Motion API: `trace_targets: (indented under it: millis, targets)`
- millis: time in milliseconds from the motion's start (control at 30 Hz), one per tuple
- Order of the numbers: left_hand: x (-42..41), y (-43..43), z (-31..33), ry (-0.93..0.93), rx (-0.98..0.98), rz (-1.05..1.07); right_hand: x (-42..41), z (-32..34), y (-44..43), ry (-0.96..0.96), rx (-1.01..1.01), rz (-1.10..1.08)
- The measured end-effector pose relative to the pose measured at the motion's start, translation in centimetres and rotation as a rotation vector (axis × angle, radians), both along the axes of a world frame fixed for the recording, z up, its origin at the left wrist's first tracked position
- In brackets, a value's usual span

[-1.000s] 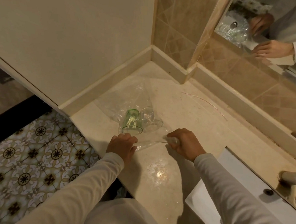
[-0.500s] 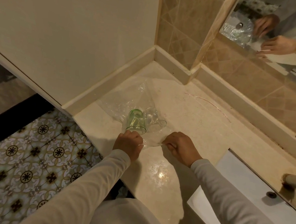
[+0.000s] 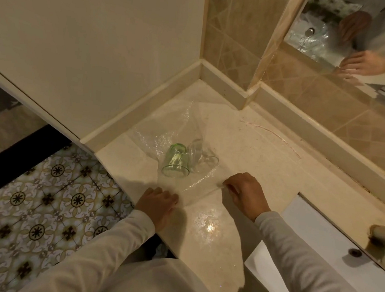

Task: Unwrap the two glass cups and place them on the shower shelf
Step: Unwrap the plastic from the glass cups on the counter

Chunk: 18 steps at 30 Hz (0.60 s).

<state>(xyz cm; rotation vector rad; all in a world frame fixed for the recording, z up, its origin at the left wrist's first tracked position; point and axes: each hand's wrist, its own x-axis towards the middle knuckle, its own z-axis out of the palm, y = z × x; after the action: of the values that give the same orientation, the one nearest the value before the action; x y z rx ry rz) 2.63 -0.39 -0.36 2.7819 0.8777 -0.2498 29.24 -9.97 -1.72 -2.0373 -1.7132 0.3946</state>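
Both grips pinch plastic wrap (image 3: 197,182) edge: left hand (image 3: 158,205), right hand (image 3: 244,193).

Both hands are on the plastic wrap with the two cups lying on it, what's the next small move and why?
Probably lift the green cup off the plastic wrap with the left hand: the wrap already lies open, and both it and the clear cup lie uncovered on their sides.

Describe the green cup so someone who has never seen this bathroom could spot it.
Find the beige marble counter left of the sink. Clear plastic wrap lies in its corner, and the green cup lies on its side there, mouth toward the person. Its neighbour, the clear cup, has no tint.
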Motion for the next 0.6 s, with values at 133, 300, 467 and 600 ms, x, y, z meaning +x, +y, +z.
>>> trace_targets:
  millis: [133,300,467,600]
  targets:
    - [-0.7,-1.0,-0.4,-0.065,0.026,-0.063,0.0,-0.6,-0.7,0.002,-0.064,-0.097]
    - [-0.1,-3.0,-1.0,0.126,-0.084,-0.146,-0.8,-1.5,-0.5,0.338,-0.244,-0.690]
    - [2.6,-2.5,-0.9,-0.039,0.001,-0.261,-2.0,-1.3,0.7,0.718,-0.247,-0.889]
    - [5.3,-0.6,0.0,-0.087,0.134,-0.263,-1.4,-0.8,1.2,0.682,-0.213,-0.926]
